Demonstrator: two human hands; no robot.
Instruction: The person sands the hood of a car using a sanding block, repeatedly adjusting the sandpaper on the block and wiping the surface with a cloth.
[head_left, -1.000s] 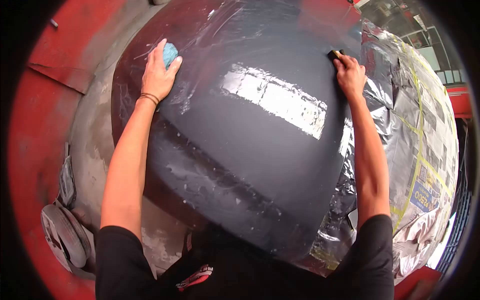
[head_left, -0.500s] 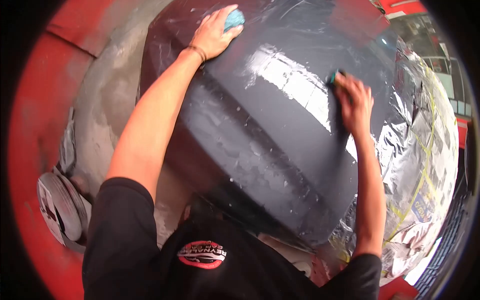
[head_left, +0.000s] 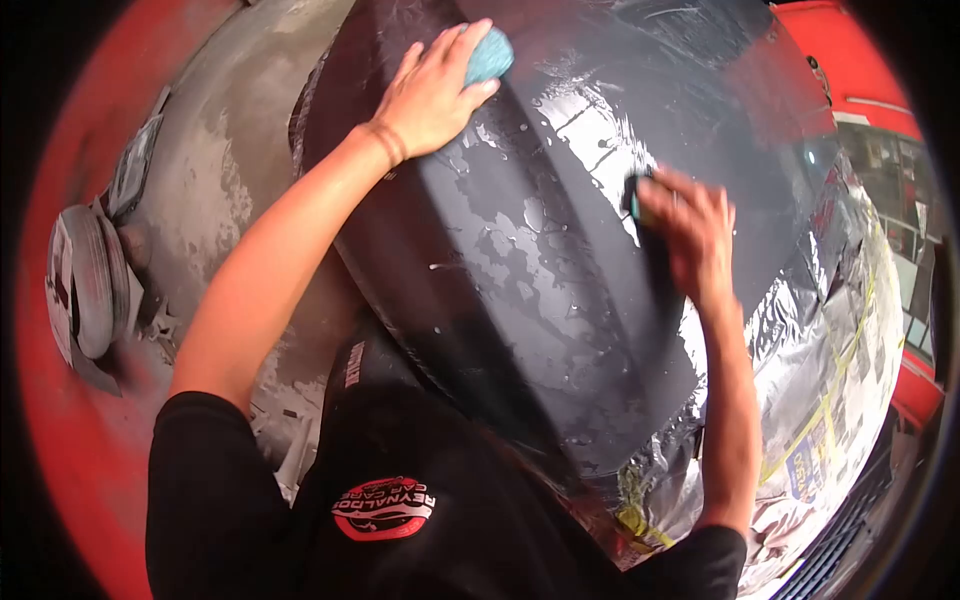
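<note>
A dark grey car hood [head_left: 575, 270], wet and shiny with patches of water, lies in front of me. My left hand [head_left: 428, 98] is at its far left part, fingers closed around the side of a light blue sponge [head_left: 490, 56]. The sponge appears to rest on the hood. Farther right, my right hand [head_left: 693, 232] grips a small black-and-teal sanding block [head_left: 634, 197] against the wet surface beside a bright reflection. That hand is slightly smeared by motion, and its fingers partly hide the block.
Crinkled plastic and foil-like masking sheet [head_left: 800, 400] with yellow tape covers the right side. At left, a worn round object [head_left: 95, 280] stands on the stained grey floor [head_left: 190, 210] near a red surface [head_left: 60, 430]. Red structure [head_left: 850, 50] shows at upper right.
The view has shifted and turned over the hood. My right hand, with the sanding block, has moved left and closer to me; the left hand keeps hold of the sponge.
</note>
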